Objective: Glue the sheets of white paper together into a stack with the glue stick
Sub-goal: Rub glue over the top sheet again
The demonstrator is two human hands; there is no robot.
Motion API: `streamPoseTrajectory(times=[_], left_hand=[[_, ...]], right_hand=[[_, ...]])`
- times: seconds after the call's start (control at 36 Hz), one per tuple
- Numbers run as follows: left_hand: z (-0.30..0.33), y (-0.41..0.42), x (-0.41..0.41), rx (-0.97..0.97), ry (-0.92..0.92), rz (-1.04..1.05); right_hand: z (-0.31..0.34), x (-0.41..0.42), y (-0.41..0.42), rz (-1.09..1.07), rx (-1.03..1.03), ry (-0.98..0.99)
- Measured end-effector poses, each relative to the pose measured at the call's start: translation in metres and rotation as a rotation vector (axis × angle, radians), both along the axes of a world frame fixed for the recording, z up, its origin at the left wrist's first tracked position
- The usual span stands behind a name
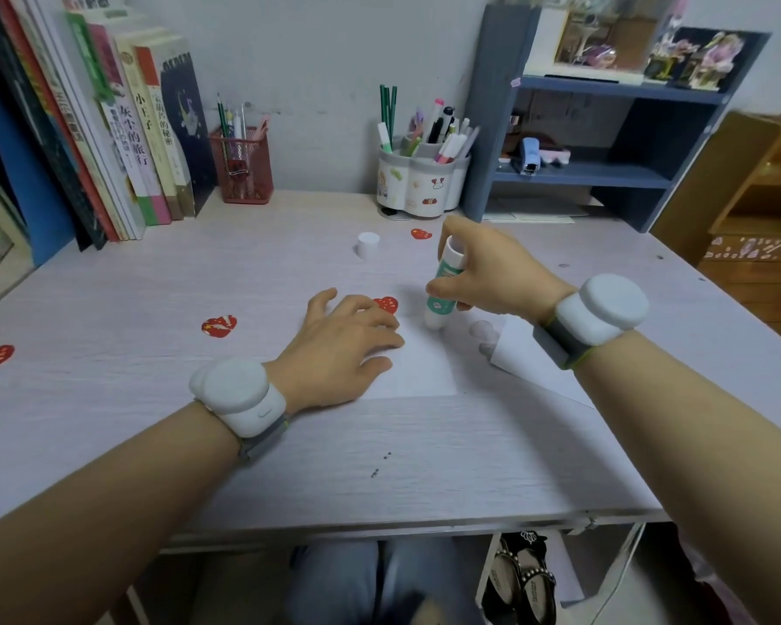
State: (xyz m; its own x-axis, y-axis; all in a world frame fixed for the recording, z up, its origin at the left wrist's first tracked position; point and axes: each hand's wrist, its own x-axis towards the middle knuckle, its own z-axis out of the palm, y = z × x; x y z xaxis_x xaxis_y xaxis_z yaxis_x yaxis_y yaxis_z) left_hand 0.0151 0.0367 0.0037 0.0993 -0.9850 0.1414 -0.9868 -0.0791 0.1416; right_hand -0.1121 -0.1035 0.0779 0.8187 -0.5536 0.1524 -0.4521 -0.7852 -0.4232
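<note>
Right hand [483, 272] has its fingers and thumb curled round the glue stick [443, 286], which I hold nearly upright, tilted a little away from me, with its lower end down on the white sheet [420, 367] near that sheet's far edge. Left hand [348, 345] lies flat with straight fingers pressing the near-left part of the same sheet onto the worktop [379, 462], gripping nothing. A second sheet [528, 363] lies to the right, partly under my right forearm and overlapping the first. The white cap [368, 244] stands on its own farther back, well apart from both hands.

As I judge it, the step in hand is spreading glue across this top sheet. To do it well I would keep the left palm firm so the paper cannot slide or wrinkle, and draw the stick in even strokes away from the pinned side, never toward it. Light pressure should be enough; too much could tear or buckle thin paper. Edges and corners need cover most. I cannot tell how much glue is already laid, since it shows no trace on white.
</note>
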Motion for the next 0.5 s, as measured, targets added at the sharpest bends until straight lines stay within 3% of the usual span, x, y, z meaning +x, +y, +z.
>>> streamPoseTrajectory(times=[0.14,0.28,0.42,0.5], left_hand=[[-0.002,-0.003,0.000,0.034,-0.063,0.037],[-0.002,-0.005,0.002,0.020,-0.008,0.036],[-0.003,-0.006,0.003,0.024,0.022,0.005],[-0.003,-0.007,0.005,0.034,0.043,0.008]], right_hand=[[0.002,0.006,0.000,-0.021,0.007,-0.070],[0.001,0.006,0.000,-0.028,0.026,-0.102],[0.001,0.004,-0.008,-0.083,-0.113,-0.155],[0.013,0.004,-0.012,-0.108,0.018,-0.224]])
